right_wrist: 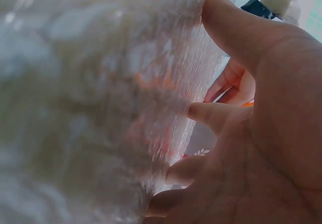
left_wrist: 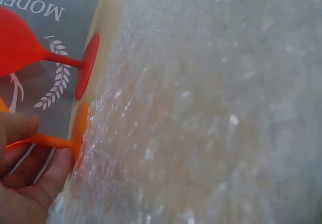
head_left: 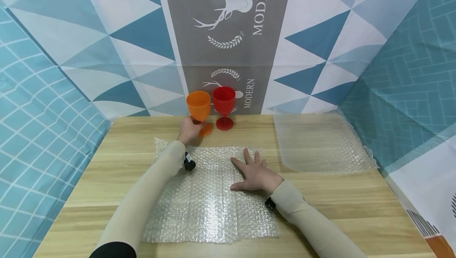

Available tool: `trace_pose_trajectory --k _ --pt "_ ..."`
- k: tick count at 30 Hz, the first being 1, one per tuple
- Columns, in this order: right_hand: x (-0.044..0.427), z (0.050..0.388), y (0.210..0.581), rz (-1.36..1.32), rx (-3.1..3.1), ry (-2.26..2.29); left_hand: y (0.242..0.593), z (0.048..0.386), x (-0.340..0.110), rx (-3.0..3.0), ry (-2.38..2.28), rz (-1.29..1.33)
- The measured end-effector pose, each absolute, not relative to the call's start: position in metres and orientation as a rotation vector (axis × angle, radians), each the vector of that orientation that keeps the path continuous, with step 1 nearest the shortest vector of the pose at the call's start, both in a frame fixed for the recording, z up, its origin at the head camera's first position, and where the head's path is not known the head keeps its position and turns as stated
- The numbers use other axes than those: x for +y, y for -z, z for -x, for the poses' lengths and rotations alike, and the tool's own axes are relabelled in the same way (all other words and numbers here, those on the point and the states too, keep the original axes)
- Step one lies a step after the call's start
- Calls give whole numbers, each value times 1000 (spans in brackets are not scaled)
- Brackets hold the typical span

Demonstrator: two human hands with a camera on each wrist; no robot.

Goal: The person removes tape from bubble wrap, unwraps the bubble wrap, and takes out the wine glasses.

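An orange goblet (head_left: 198,105) stands near the table's back edge, leaning slightly left in the head view. My left hand (head_left: 189,130) has its thumb and fingers around the stem, also seen beside the orange stem (left_wrist: 53,141) in the left wrist view. Right of it, a red goblet (head_left: 224,99) stands upright, untouched. A sheet of bubble wrap (head_left: 210,198) lies flat at the front middle, under my left forearm. On its right part rests my right hand (head_left: 257,175), fingers spread, fingertips touching the plastic in the right wrist view.
Another piece of bubble wrap (head_left: 320,143) lies at the back right of the wooden table (head_left: 342,194). A patterned cloth backdrop (head_left: 228,52) rises directly behind the goblets, and blue cloths hang at both sides.
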State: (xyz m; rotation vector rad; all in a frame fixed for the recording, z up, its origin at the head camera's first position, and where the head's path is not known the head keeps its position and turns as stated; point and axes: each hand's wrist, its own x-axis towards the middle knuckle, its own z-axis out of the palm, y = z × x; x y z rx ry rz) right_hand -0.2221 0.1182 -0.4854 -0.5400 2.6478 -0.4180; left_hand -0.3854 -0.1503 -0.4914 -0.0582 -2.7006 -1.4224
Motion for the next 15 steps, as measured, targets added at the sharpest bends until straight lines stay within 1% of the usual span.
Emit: trace_pose_trajectory --k 6,15 --pt "118 221 485 532 2645 425 491 388 -146 -2728 1411 60" --pt "118 222 484 543 2647 426 492 402 -151 -2733 1437 91"
